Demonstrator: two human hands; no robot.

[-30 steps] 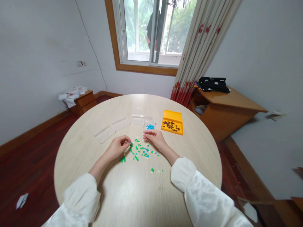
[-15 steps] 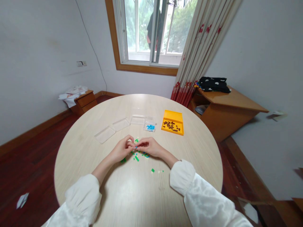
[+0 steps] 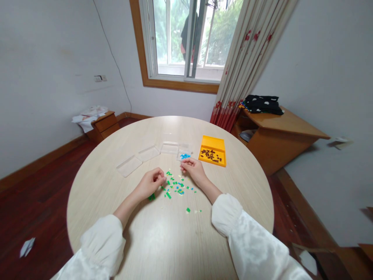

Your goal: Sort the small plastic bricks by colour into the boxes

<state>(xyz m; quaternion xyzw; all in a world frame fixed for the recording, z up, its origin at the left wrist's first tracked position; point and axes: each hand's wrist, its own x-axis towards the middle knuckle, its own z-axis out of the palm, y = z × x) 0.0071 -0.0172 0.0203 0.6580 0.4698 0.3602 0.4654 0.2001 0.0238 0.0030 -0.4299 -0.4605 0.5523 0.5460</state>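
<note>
My left hand (image 3: pixel 151 182) is at the left edge of a scatter of small green, blue and cream building bricks (image 3: pixel 168 195), its thumb and fingertips pinched together. Whatever may be between them is hidden. My right hand (image 3: pixel 194 171) is at the near edge of a small clear box (image 3: pixel 178 156) holding several blue bricks (image 3: pixel 184 156). Its thumb and forefinger are closed, and any piece in them is too small to make out. A larger green brick (image 3: pixel 188 210) lies apart, nearer to me.
An open yellow box (image 3: pixel 214 142) with dark brown pieces (image 3: pixel 210 155) stands right of the clear box. To the left are several clear trays (image 3: pixel 129 166) in a curve on the round table (image 3: pixel 163 245). Past the table's right edge is a wooden desk (image 3: pixel 288 124).
My right hand has moved away from my left, forward and right to the clear box. A small blue brick showed between both hands before. My left hand has hardly moved.
</note>
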